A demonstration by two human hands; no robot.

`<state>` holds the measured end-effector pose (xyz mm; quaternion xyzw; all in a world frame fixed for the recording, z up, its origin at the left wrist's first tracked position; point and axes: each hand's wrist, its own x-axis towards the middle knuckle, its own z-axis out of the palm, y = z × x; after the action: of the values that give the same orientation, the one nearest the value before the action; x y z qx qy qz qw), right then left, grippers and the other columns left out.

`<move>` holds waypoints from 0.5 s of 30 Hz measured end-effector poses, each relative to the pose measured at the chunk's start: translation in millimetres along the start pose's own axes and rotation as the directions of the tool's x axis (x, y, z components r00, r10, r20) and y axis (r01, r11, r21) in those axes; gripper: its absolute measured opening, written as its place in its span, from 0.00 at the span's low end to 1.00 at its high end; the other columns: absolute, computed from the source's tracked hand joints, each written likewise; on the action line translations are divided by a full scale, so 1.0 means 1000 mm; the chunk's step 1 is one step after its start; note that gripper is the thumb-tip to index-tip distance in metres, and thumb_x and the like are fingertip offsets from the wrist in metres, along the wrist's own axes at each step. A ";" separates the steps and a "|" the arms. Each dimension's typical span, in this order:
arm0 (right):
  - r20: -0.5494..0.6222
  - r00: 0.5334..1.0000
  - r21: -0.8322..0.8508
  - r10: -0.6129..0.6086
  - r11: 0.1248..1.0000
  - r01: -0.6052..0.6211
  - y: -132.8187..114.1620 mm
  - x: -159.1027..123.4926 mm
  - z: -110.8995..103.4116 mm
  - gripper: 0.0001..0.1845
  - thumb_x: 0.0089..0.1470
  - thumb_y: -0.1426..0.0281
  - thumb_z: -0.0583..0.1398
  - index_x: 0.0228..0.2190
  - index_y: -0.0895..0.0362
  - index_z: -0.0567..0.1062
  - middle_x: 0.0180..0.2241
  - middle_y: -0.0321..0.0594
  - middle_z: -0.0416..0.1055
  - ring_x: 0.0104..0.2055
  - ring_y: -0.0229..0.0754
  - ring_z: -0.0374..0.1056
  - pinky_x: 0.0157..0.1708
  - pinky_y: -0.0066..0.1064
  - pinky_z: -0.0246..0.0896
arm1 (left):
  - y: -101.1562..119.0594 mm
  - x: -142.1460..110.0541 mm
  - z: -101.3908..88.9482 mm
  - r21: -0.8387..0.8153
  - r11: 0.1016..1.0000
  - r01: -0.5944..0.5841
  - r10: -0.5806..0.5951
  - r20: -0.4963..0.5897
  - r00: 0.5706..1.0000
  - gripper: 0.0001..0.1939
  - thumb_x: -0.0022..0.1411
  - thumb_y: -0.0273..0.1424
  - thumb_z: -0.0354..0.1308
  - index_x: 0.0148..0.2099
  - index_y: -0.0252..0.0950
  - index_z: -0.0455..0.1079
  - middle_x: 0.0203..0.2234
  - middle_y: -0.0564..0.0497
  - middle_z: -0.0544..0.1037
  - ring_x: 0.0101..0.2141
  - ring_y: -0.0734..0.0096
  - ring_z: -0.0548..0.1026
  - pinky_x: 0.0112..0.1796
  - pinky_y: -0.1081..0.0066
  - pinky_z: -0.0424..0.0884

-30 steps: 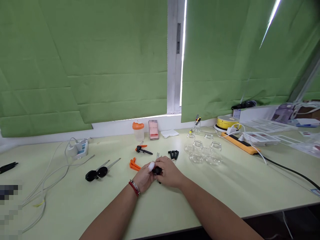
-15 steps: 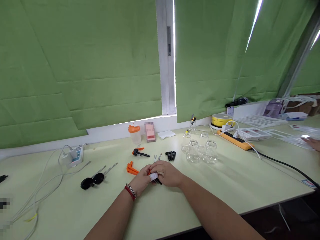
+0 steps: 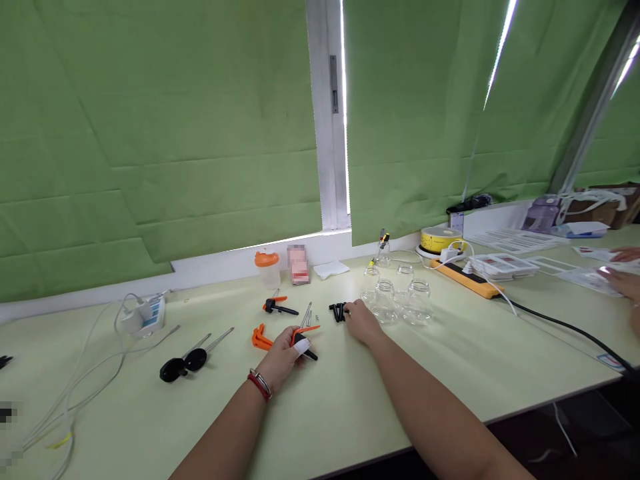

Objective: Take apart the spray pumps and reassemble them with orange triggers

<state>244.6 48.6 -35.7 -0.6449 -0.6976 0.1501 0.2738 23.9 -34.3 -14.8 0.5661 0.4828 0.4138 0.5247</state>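
My left hand (image 3: 281,359) is closed around an orange-and-black plastic assembly (image 3: 311,355). Its thin orange arm sticks out to the right above a black rod-shaped part. My right hand (image 3: 365,325) reaches to a small group of short black plastic pieces (image 3: 337,312), its fingers closed at the rightmost one. Thin metal rods (image 3: 307,315) lie just beyond my left hand. Loose orange plastic parts (image 3: 261,337) are beside it on the left. A similar orange-and-black assembly (image 3: 281,307) rests farther back.
Several clear glass jars (image 3: 419,303) stand right of my right hand. An orange-lidded cup (image 3: 268,270) is at the back. Two black-handled metal tools (image 3: 196,360) lie left. An orange power strip (image 3: 467,279) and cables are at right, near another person's hand (image 3: 623,281).
My right hand has left my left hand and moved right and away to the black pieces. The orange-and-black assembly stays in my left hand, now more exposed.
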 end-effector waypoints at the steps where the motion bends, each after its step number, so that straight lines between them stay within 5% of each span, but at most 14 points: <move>1: 0.004 1.000 -0.016 0.005 1.000 -0.005 -0.001 0.000 0.001 0.13 0.55 0.70 0.52 0.40 0.56 0.73 0.43 0.47 0.63 0.36 0.42 0.67 0.33 0.30 0.55 | -0.001 0.001 -0.001 -0.022 1.000 0.004 -0.004 -0.007 1.000 0.18 0.52 0.39 0.60 0.43 0.36 0.64 0.25 0.55 0.70 0.21 0.77 0.66 0.24 0.73 0.65; 15: -0.041 0.992 -0.092 0.117 0.988 -0.120 -0.001 -0.003 -0.003 0.09 0.48 0.78 0.55 0.34 0.60 0.71 0.36 0.50 0.67 0.34 0.46 0.67 0.29 0.31 0.53 | 0.003 0.004 -0.006 -0.299 0.954 0.013 -0.048 -0.111 0.993 0.11 0.51 0.32 0.62 0.38 0.38 0.66 0.30 0.52 0.72 0.31 0.68 0.72 0.28 0.69 0.67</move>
<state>245.6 45.3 -33.5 -0.7000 -0.6593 0.1216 0.2458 19.5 -28.9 -11.4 0.4477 0.4535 0.5062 0.5811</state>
